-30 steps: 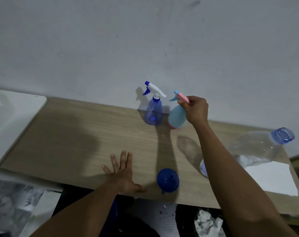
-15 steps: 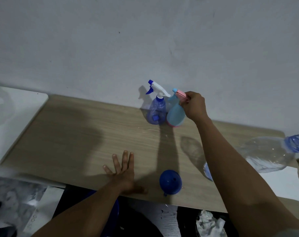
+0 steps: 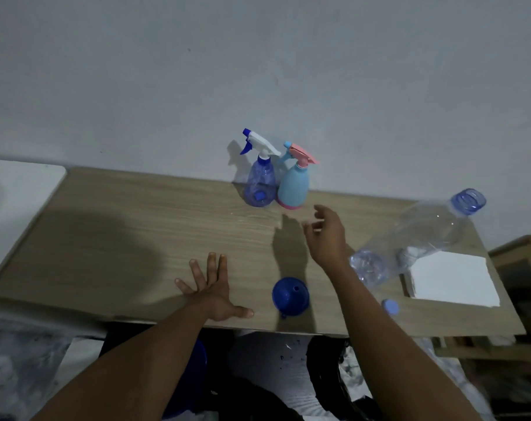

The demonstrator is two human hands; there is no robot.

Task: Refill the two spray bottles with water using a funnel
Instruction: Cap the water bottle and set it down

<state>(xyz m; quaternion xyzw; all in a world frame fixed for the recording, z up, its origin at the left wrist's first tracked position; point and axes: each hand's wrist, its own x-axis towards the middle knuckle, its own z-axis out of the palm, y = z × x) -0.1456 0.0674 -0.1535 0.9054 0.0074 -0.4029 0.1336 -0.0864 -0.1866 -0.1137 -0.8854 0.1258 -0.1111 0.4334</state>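
Two spray bottles stand side by side against the wall at the back of the wooden table (image 3: 106, 238): a clear blue one (image 3: 259, 183) with a white and blue trigger, and a light blue one (image 3: 294, 185) with a pink trigger. A blue funnel (image 3: 291, 296) lies near the front edge. My left hand (image 3: 212, 287) rests flat on the table, fingers spread, left of the funnel. My right hand (image 3: 326, 235) hovers over the table in front of the light blue bottle, fingers loosely curled and holding nothing.
A large clear water bottle (image 3: 416, 235) with an open blue neck stands at the right, with its blue cap (image 3: 390, 306) near the table's front edge. A white sheet (image 3: 452, 278) lies at the right end. A white surface (image 3: 18, 189) adjoins the table's left end.
My right hand has let go of the light blue bottle's pink trigger and drawn back toward me. That bottle now stands next to the clear blue one. My left hand stays flat.
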